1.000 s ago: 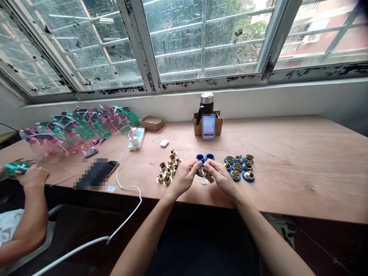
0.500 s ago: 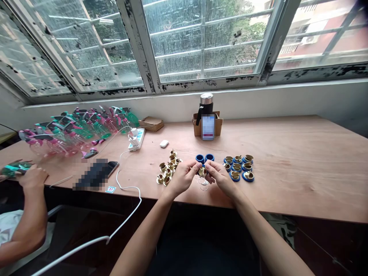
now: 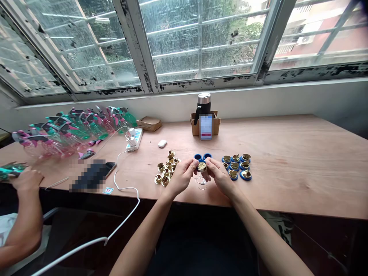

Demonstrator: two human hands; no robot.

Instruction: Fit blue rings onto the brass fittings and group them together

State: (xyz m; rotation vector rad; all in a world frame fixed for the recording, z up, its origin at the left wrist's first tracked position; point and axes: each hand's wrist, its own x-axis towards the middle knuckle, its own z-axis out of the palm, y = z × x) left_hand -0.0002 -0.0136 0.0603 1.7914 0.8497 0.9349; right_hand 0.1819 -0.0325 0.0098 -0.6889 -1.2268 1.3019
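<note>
Gripping one gold-coloured fitting (image 3: pixel 201 166) between both hands, we are holding it toward the near edge of the worktop (image 3: pixel 293 165). We are clamping the fingers of the left hand (image 3: pixel 184 174) on its left side and those of the right hand (image 3: pixel 219 175) on its right. Loose fittings (image 3: pixel 166 172) are lying on the left hand's side; blue-based fittings (image 3: pixel 234 166) are standing beside the right hand. Two blue cups (image 3: pixel 207 156) are standing just beyond, toward the far edge; thin rings (image 3: pixel 200 180) are lying nearer the near edge.

The held fitting (image 3: pixel 201 166) looks like glossy metal, the blue cups (image 3: pixel 207 156) plastic, the tabletop (image 3: pixel 290 161) smooth wood (faintly grained).
</note>
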